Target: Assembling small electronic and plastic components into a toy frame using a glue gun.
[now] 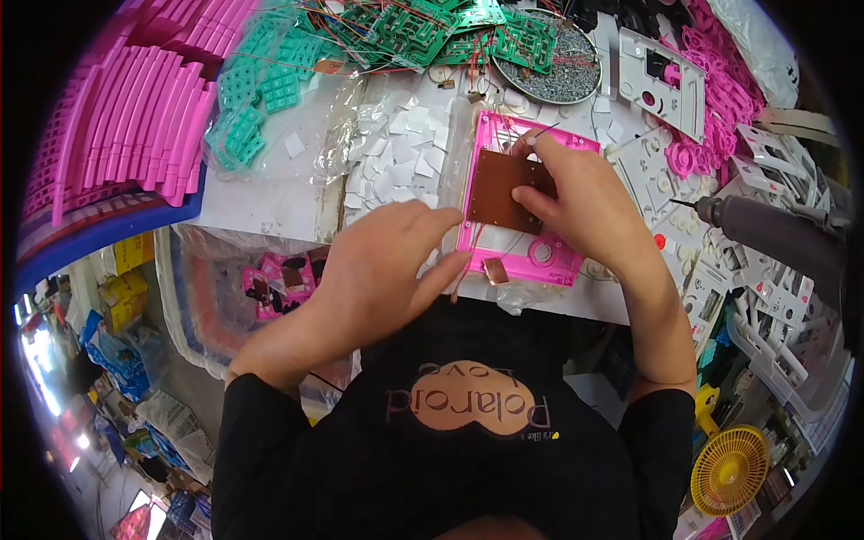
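A pink plastic casing [479, 144] lies on the table's near edge, its open side up. Above its middle is a brown circuit board [506, 193], seen from its plain side. My right hand [576, 193] is closed on the board's right part, thumb on top and the other fingers bent at the far edge. At the casing's left edge, my left hand [382, 265] has thumb and forefinger apart, their tips at the rim; its other fingers are partly hidden. Thin red wires run beside the left thumb. A small copper-coloured plate [496, 271] sits at the casing's near edge.
Stacked pink casings [135, 121] and teal keypads [238, 135] are at left. White paper pieces [396, 153] spread beside the work. Green circuit boards [405, 36] lie behind, by a round tray of small parts [576, 63]. An electric screwdriver [765, 229] juts in from the right.
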{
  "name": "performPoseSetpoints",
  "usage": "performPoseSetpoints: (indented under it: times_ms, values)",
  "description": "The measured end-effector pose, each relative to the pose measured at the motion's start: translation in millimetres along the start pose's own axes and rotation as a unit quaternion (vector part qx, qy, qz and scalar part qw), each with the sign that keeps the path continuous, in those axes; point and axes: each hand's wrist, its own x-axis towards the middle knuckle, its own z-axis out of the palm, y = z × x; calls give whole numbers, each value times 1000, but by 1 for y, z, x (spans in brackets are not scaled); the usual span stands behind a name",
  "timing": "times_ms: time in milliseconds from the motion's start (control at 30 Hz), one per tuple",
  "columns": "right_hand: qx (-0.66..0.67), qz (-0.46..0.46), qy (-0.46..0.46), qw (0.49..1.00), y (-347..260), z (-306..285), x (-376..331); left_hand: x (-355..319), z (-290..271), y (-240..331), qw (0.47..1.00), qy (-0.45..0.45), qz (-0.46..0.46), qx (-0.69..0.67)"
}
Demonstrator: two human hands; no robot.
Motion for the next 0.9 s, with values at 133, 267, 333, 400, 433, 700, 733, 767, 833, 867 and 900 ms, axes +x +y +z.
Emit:
performPoseSetpoints:
  times_ms: [133,267,333,400,433,700,733,767,833,867,900]
  values:
    - [-44,-21,18,999,0,1,0,21,10,-14,994,36,93,54]
    - [-156,38,61,985,-21,-10,0,29,25,-20,969,-14,200,148]
    - [-208,-46,184,959,-20,-10,-9,28,22,-19,965,-34,201,167]
    - [-192,-154,142,959,-13,-2,-25,31,20,-18,963,-41,205,169]
    - [-184,-202,120,954,-11,5,-36,33,20,-17,962,-46,210,167]
    - [-219,-132,65,964,-23,31,-55,52,2,-13,959,-144,200,138]
    - [-221,-140,62,963,-20,27,-53,55,1,-11,959,-160,194,131]
    - [-218,-145,60,963,-20,26,-52,60,-3,-11,955,-182,194,131]
    - [-218,-154,60,962,-22,22,-51,78,-15,-9,945,-223,199,133]
    - [-222,-149,65,961,-24,22,-50,101,-25,-7,940,-281,160,104]
    - [-227,-145,67,961,-26,24,-50,129,-30,-6,931,-338,120,72]
